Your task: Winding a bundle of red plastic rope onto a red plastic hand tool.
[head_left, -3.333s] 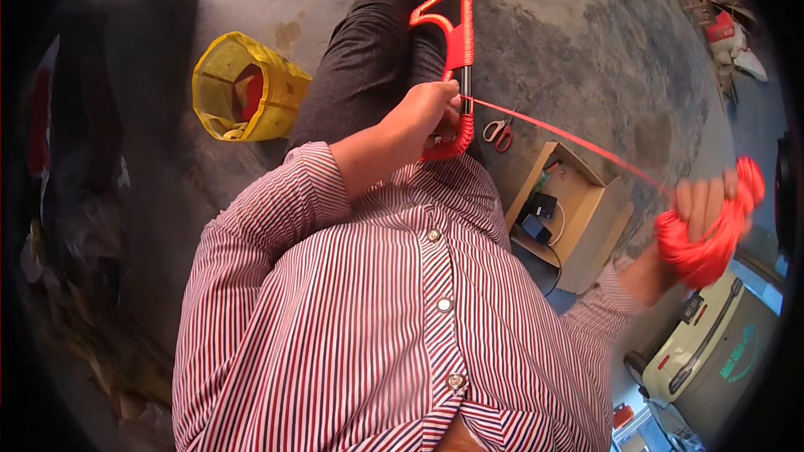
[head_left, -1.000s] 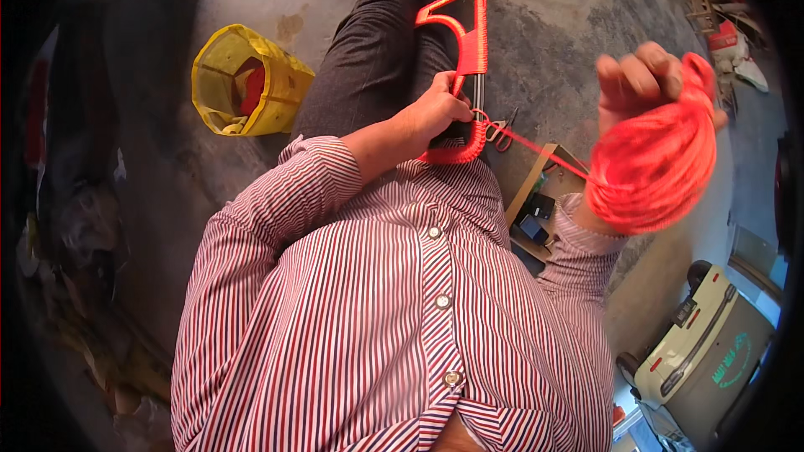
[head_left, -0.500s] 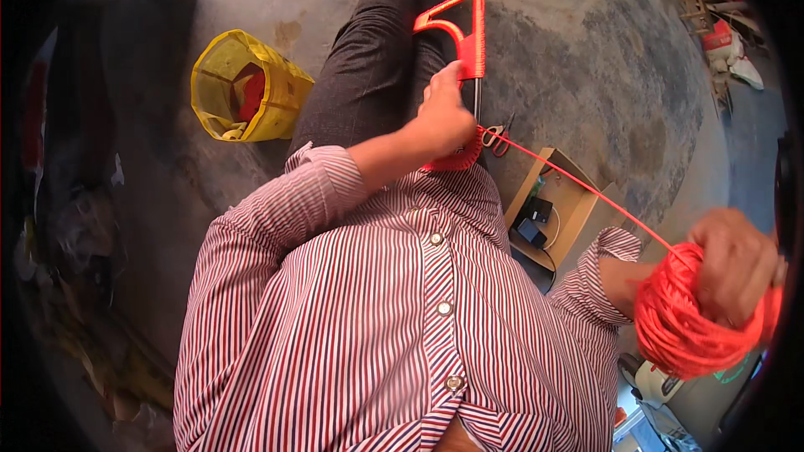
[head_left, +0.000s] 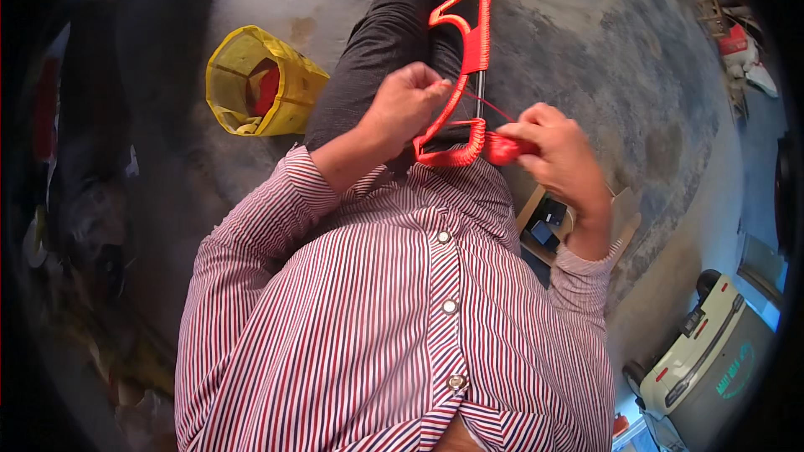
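A metal frame, mostly wound in red cord, lies across my thighs. A short stretch of its dark rod shows bare between the wound parts. Left of that bare stretch, my left hand pinches the red cord with thumb and fingers together. From there a thin strand runs behind the rod toward my right hand. That hand is closed on a ball of red cord, beside the lower wound part. My fingers hide some of the ball.
An open yellow bag with red material in it stands on the floor left of my leg. Below my right forearm is a cardboard box holding dark small items. A wheeled case is at the lower right; clutter lies far right.
My right hand has come in from the far right to the frame with the ball of cord. My left hand has moved off the rod to the left, now pinching the cord.
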Available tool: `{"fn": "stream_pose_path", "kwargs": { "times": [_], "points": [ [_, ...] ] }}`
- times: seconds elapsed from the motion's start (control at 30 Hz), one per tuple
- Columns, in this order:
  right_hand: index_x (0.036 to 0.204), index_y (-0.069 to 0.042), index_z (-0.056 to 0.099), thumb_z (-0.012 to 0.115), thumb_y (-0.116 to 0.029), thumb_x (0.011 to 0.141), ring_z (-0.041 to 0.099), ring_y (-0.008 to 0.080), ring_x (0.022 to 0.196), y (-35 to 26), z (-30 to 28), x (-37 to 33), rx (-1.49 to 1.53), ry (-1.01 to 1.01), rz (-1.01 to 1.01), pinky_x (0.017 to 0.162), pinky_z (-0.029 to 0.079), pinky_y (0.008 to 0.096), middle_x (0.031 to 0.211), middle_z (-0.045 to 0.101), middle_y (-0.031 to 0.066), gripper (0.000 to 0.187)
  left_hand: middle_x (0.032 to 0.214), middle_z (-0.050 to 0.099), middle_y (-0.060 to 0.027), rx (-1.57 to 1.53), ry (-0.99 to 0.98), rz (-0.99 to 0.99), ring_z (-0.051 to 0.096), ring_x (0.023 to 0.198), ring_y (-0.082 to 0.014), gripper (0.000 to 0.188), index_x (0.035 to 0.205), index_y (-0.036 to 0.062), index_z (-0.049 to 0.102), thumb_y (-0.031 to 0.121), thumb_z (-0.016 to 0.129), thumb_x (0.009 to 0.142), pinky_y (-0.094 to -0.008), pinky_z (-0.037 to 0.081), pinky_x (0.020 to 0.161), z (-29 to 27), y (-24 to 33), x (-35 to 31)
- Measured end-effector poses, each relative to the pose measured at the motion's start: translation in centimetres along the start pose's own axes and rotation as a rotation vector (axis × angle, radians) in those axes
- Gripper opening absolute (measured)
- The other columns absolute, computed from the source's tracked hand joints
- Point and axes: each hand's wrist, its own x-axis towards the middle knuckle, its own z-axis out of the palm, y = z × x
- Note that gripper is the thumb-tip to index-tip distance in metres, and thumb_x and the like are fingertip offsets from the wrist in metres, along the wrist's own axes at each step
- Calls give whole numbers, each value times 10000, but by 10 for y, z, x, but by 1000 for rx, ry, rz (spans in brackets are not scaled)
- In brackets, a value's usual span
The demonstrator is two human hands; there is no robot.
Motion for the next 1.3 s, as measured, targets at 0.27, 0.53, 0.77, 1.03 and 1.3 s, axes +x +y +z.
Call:
{"fn": "stream_pose_path", "kwargs": {
  "times": [0.27, 0.53, 0.77, 1.03, 1.3],
  "points": [
    [953, -18, 684, 710, -90, 798, 683, 213, 812, -18, 60, 30, 588, 232, 316, 704, 522, 317, 917, 675, 162, 173, 844, 576, -2, 217, -12, 311, 544, 789, -71, 181, 1038, 23, 584, 182, 518, 983, -237, 478, 634, 16, -16, -4],
    [1000, -35, 667, 841, -140, 683, 631, 201, 841, -32, 45, 33, 163, 494, -115, 766, 507, 330, 924, 622, 59, 377, 711, 540, 16, -196, -73, 50, 473, 556, -43, 100, 913, 63, 575, 142, 528, 951, -199, 369, 438, 26, 42, -19],
    [1142, -29, 624, 726, -129, 826, 645, 220, 987, 8, 35, 13, 1512, 849, 113, 959, 478, 375, 1073, 674, 84, 347, 766, 560, -5, -456, -197, -135, 463, 562, -72, 84, 847, 76, 560, 137, 577, 902, -206, 341, 457, 1, 23, -10],
    [1099, 11, 580, 635, -306, 876, 635, 325, 930, 41, -87, -64, 1688, 1201, -196, 891, 495, 476, 990, 648, 164, 391, 806, 558, 7, -240, -228, -277, 533, 713, -106, 100, 859, 109, 561, 191, 598, 901, -289, 448, 675, 25, 17, -11],
    [757, -91, 416, 361, -112, 979, 477, 80, 430, 54, -177, -228, 1764, 743, -291, 501, 407, 232, 539, 490, -2, 230, 703, 590, -115, -503, -240, -523, 627, 639, -220, 207, 907, 20, 532, 196, 425, 930, -359, 550, 693, 33, 12, 0]
  ]
}}
